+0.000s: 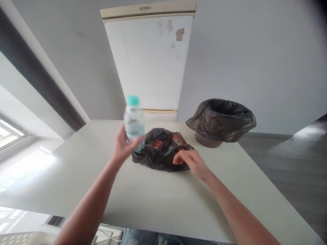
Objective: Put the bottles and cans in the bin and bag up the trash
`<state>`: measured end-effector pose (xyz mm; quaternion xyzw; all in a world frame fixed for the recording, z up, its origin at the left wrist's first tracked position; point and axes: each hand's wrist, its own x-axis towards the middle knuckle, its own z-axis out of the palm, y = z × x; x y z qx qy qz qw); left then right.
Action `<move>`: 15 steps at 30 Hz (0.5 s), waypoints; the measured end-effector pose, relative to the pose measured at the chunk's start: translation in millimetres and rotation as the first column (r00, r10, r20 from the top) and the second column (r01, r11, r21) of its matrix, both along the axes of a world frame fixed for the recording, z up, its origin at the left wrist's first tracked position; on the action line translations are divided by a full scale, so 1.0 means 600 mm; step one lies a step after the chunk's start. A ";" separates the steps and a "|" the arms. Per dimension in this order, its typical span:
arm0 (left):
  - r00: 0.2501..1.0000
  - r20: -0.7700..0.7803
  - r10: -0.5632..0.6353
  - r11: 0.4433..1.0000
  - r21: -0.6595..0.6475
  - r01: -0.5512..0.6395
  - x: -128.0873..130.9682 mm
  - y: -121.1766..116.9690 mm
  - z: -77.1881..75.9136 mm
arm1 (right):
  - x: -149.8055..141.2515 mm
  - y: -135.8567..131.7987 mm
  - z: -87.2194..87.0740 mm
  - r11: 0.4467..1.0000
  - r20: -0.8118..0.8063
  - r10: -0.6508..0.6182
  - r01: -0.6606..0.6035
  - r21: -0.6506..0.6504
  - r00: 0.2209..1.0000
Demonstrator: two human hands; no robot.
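My left hand (125, 144) is wrapped round a clear plastic bottle (134, 119) with a teal cap. It holds the bottle upright above the left side of a crumpled black plastic bag (163, 163); hand and bottle are blurred. Inside the open bag, a red-wrapped item (157, 145) and a reddish-orange package (178, 138) partly show. My right hand (190, 161) is at the bag's near right edge, its fingers curled in and closed on the plastic. The fingertips are partly hidden against the dark bag.
A bin lined with a black bag (217, 124) stands at the back right of the white table (153, 200). Behind the table is a white refrigerator (150, 61). A light plastic basket (20, 238) sits below the near left edge.
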<state>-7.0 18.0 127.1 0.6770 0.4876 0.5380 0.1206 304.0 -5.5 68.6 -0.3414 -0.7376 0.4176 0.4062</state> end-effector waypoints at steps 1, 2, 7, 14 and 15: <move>0.993 0.062 0.097 0.995 0.008 -0.098 -0.038 0.022 -0.004 | -0.004 0.004 -0.009 1.000 0.208 -0.018 0.013 0.024 0.978; 0.982 0.091 0.164 0.986 -0.026 -0.162 -0.079 0.044 -0.014 | -0.010 0.007 -0.019 0.996 0.376 -0.067 0.042 0.074 0.924; 0.824 0.121 0.554 0.814 -0.284 -0.506 -0.260 0.107 -0.114 | -0.044 0.023 -0.065 0.935 0.553 -0.259 0.063 0.348 0.792; 0.721 0.122 0.682 0.721 -0.272 -0.637 -0.323 0.105 -0.179 | -0.125 0.075 -0.020 0.783 0.227 -0.572 0.443 0.436 0.788; 0.714 0.114 0.691 0.712 -0.275 -0.646 -0.321 0.103 -0.178 | -0.141 0.083 -0.009 0.767 0.173 -0.606 0.514 0.384 0.776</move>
